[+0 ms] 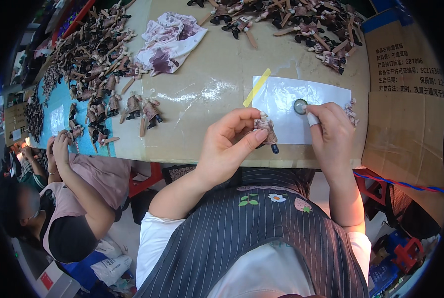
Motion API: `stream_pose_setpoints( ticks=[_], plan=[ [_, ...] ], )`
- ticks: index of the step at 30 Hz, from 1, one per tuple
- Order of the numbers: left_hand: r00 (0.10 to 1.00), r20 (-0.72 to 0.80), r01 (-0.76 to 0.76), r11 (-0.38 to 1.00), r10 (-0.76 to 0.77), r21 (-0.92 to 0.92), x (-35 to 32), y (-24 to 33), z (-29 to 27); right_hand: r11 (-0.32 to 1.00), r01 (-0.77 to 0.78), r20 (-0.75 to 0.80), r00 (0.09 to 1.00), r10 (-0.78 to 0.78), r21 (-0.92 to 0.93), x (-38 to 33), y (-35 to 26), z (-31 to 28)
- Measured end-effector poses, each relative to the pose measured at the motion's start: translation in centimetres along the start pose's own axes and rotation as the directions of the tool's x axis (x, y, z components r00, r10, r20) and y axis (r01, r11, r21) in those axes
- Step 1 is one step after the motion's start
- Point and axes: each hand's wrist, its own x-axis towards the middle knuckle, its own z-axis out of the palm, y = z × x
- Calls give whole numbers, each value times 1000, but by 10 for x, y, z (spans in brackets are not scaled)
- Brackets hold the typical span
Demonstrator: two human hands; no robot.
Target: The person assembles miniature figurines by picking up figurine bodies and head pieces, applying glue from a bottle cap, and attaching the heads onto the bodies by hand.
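Head view | left hand (229, 144) pinches figurine (267, 127) | right hand (331, 131) fingers closed at small round cap (300, 105) | brown printed carton (405, 64) right

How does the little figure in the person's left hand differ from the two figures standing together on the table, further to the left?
The held figure is lifted off the table in the left hand; the two standing figures rest on the table, untouched. The held figure is partly hidden by fingers; the standing pair show whole. The held one is alone; the pair stand side by side. All look brownish and alike in kind.
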Motion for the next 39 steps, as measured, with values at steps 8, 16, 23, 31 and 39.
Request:
stream_pose_setpoints(
  ticks=[8,16,23,31,39],
  plan=[
    [992,104,-57,995,65,-79,1,-11,20,857,-47,-8,998,60,514,-12,-23,-29],
    [986,139,-96,995,89,38,0,-15,25,832,-13,-1,1000,16,554,-24,-24,-28],
    [957,207,-267,893,202,362,1,-11,23,896,53,29,997,-73,442,-28,-23,-34],
    [854,293,-515,616,431,596,-15,-6,37,874,153,104,969,-224,462,-38,-22,-45],
    [767,374,-623,464,521,630,-25,-3,44,824,241,41,952,-303,512,-47,-26,-46]
  ],
)
